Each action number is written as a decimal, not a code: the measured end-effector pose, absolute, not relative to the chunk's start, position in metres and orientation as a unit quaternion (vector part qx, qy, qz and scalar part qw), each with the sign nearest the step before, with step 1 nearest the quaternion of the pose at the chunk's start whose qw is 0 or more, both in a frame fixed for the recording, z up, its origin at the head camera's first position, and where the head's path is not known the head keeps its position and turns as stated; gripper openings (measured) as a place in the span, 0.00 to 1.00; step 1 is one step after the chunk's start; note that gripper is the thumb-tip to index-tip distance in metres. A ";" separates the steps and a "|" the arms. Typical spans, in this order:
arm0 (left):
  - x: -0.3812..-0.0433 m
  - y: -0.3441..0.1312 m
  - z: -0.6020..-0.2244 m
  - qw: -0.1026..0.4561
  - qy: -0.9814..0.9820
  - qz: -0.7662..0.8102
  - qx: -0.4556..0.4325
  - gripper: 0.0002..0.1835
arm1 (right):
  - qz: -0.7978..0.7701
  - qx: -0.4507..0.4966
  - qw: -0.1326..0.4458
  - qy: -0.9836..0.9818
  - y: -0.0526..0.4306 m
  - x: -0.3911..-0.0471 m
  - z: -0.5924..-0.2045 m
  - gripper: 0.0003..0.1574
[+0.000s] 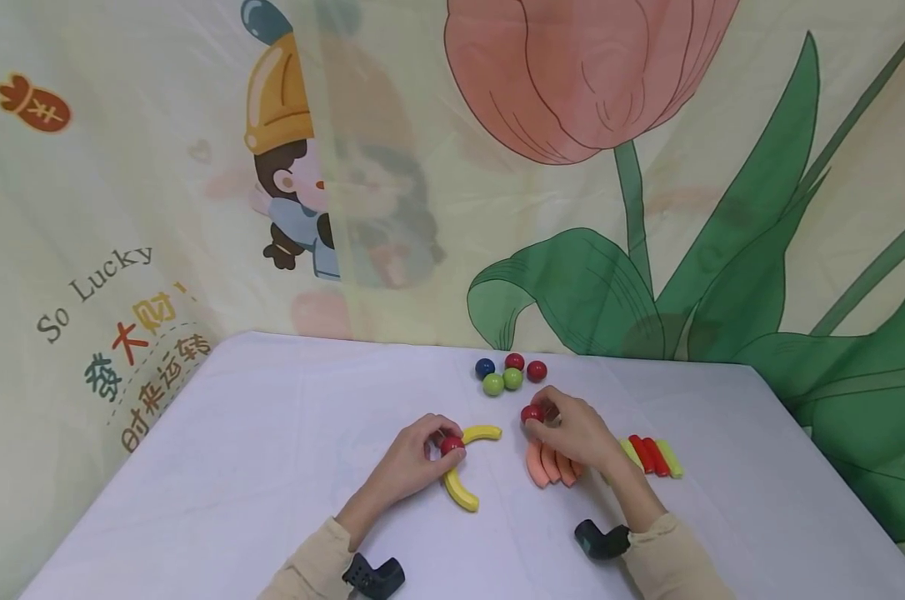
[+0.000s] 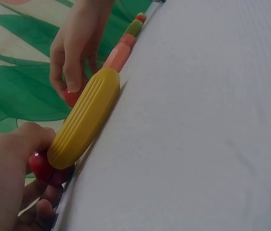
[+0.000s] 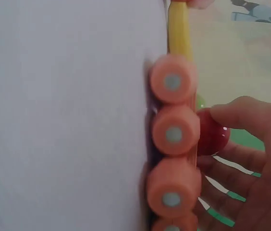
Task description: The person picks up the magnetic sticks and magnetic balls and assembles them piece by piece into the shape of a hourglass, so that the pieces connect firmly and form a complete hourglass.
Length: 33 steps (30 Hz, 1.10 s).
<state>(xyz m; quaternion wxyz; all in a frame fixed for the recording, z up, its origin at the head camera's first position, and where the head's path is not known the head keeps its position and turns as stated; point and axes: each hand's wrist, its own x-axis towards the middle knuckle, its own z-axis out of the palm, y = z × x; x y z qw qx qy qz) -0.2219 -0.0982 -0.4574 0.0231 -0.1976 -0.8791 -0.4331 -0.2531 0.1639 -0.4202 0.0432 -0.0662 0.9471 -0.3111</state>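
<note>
My left hand [image 1: 415, 457] pinches a glossy red ball [image 1: 452, 446] between thumb and fingers, low over the white table. Two curved yellow banana-shaped pieces [image 1: 462, 492] lie beside that ball, one pointing toward the back right and one toward the front. In the left wrist view a ridged yellow piece [image 2: 87, 118] partly covers the red ball [image 2: 40, 164]. My right hand [image 1: 576, 429] holds another red ball [image 1: 531, 414] at its fingertips, just behind a row of curved orange pieces [image 1: 548, 463]. Grey discs show on the ends of the orange pieces [image 3: 174, 134] in the right wrist view.
Behind the hands sits a cluster of balls: one blue [image 1: 485, 368], two green [image 1: 493, 384] and two red [image 1: 537, 371]. Red and light green sticks [image 1: 656, 457] lie side by side right of the right hand. A printed cloth [image 1: 392, 167] hangs along the table's back edge.
</note>
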 end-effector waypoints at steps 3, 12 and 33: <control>-0.221 -0.099 -0.456 0.022 -0.879 -0.434 -0.195 0.11 | -0.315 -0.074 0.045 0.945 0.161 -0.250 -0.423 0.22; -0.221 -0.099 -0.458 0.028 -0.881 -0.430 -0.192 0.11 | -0.312 -0.100 0.044 0.944 0.152 -0.243 -0.424 0.19; -0.222 -0.098 -0.456 0.012 -0.887 -0.424 -0.183 0.12 | -0.318 -0.118 0.035 0.940 0.141 -0.235 -0.433 0.19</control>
